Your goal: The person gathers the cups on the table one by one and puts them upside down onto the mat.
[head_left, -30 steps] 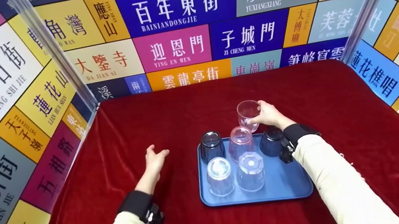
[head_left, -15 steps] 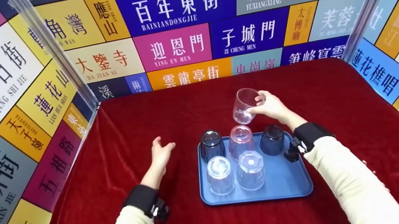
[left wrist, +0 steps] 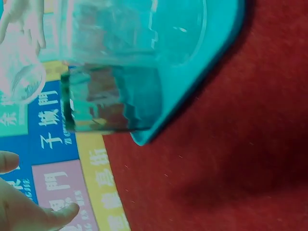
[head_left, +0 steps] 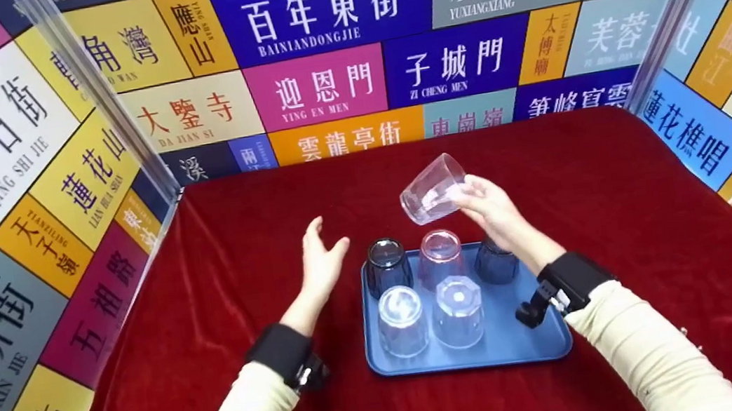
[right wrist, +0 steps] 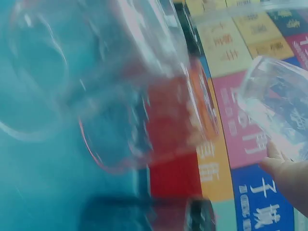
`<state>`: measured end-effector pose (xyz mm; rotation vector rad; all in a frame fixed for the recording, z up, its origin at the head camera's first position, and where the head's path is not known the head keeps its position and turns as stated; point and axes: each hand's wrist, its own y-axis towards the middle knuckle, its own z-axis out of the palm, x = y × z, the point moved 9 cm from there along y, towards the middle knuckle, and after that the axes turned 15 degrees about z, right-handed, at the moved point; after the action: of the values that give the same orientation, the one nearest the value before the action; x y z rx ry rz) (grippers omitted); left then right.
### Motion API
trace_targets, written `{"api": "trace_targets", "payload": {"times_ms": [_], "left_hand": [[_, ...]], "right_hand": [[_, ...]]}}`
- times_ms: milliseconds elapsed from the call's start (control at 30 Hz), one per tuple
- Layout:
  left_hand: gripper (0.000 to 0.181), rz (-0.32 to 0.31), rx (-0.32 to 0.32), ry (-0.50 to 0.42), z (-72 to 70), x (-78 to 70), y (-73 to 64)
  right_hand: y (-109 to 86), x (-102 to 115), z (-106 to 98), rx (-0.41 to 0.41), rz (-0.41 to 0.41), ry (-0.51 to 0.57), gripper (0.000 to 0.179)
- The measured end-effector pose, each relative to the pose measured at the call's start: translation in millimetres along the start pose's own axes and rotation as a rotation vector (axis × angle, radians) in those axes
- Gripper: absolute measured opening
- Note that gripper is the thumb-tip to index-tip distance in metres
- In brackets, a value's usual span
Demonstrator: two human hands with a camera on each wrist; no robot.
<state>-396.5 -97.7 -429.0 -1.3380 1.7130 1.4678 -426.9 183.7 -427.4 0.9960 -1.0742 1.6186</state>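
Note:
My right hand [head_left: 498, 213] grips a clear drinking glass [head_left: 431, 191], held tilted in the air behind the tray. In the right wrist view the same glass [right wrist: 279, 103] shows at the right edge, with part of the hand [right wrist: 291, 180] under it. My left hand [head_left: 323, 264] is raised to the left of the tray, thumb and fingers spread, holding nothing. Upside down on the blue tray [head_left: 524, 333] stand a dark glass [head_left: 388, 270], a pinkish glass [head_left: 442, 259], another dark glass [head_left: 495, 265] partly behind the right hand, and two clear glasses, left [head_left: 403, 324] and right [head_left: 458, 313].
Dark red cloth [head_left: 254, 213] covers the table under the tray. Sign-covered panels [head_left: 326, 12] rise at the back and both sides. Clear posts stand at the left corner [head_left: 104, 98] and the right corner [head_left: 673, 16].
The right hand has lifted the clear glass up from behind the tray and tipped it from near upright onto a slant. My left hand has moved right and away from me, towards it.

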Motion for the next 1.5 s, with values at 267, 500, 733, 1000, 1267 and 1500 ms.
{"api": "trace_targets", "payload": {"times_ms": [267, 500, 733, 1000, 1267, 1500], "left_hand": [[0.062, 0.13, 0.086, -0.116, 28.0, -41.4, 2.5], [0.065, 0.161, 0.179, -0.18, 49.9, -68.0, 0.7], [0.069, 0.197, 0.24, -0.194, 64.4, -82.2, -1.3], [0.077, 0.277, 0.311, -0.117, 77.5, -89.8, 2.1], [0.069, 0.267, 0.32, -0.113, 83.5, -84.7, 0.7], [0.064, 0.281, 0.31, -0.109, 85.5, -89.6, 0.2]], "right_hand": [[-19.1, -19, 23, 0.145, 0.038, 0.344, 0.016], [-31.6, -37, 39, 0.194, 0.167, 0.607, 0.022], [-34.0, -55, 49, 0.198, 0.212, 0.94, 0.074], [-35.4, -71, 58, 0.173, 0.26, 1.017, 0.062], [-39.6, -73, 65, 0.218, 0.268, 1.092, 0.042], [-42.4, -69, 64, 0.235, 0.268, 1.064, 0.045]]}}
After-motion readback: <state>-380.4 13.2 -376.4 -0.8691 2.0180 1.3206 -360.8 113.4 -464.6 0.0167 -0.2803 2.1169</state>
